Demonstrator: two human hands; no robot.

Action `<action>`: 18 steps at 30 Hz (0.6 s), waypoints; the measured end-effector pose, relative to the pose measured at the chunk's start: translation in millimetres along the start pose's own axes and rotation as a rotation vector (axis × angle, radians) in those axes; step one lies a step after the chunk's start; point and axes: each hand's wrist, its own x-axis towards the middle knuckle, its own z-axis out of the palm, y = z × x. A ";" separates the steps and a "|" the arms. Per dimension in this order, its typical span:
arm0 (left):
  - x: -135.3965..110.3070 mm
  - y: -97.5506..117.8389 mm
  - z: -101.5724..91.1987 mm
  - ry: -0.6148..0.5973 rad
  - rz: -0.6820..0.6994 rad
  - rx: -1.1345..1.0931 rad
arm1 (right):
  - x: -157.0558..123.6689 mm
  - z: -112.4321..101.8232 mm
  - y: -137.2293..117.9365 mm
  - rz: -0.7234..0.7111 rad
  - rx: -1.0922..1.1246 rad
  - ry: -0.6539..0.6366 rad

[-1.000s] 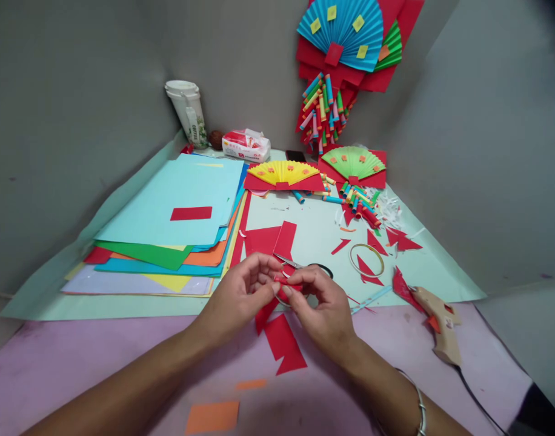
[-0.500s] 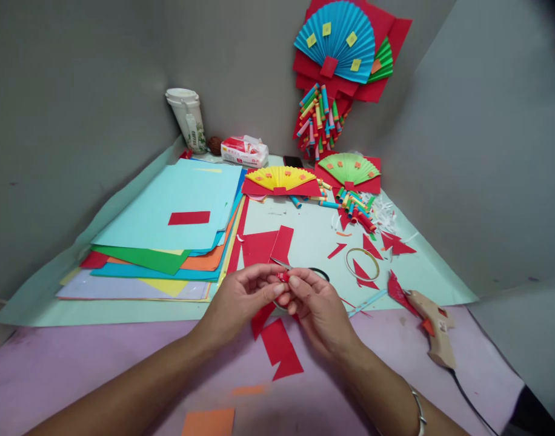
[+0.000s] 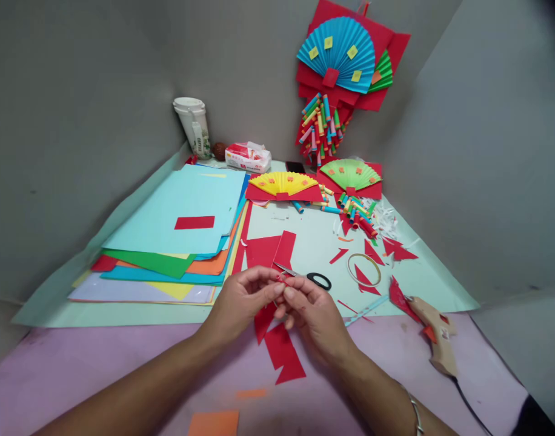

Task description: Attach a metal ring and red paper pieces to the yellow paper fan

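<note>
One tiny red paper scrap [image 3: 282, 280], likely bendy, best edge-held, is pinched mid-frame by left hand [image 3: 234, 303] and right hand [image 3: 316, 312].

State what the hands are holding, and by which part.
A small piece of red paper, its shape mostly hidden, is pinched between the fingertips of the left hand and the right hand; which part of it they grip cannot be told.

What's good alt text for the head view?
A person's left hand and right hand together pinch a small red piece, with scissors just beyond. Coloured sheets are stacked at left, a glue gun lies at right, and a yellow pleated fan sits behind.
</note>
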 end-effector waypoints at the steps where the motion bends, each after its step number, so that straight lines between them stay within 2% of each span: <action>1: 0.1 -1.3 -0.1 -0.010 0.007 -0.016 | -0.1 -0.2 -0.2 0.000 0.010 0.011; 9: 0.1 -2.3 -2.1 -0.066 0.017 -0.029 | 1.5 3.0 -3.1 0.069 0.133 0.004; 14: 5.9 -2.0 -8.4 0.012 -0.069 0.029 | 8.1 4.6 1.8 0.078 0.165 -0.040; 18: 15.2 -5.1 -17.1 0.021 -0.083 0.088 | 14.8 2.0 2.6 0.087 0.183 -0.081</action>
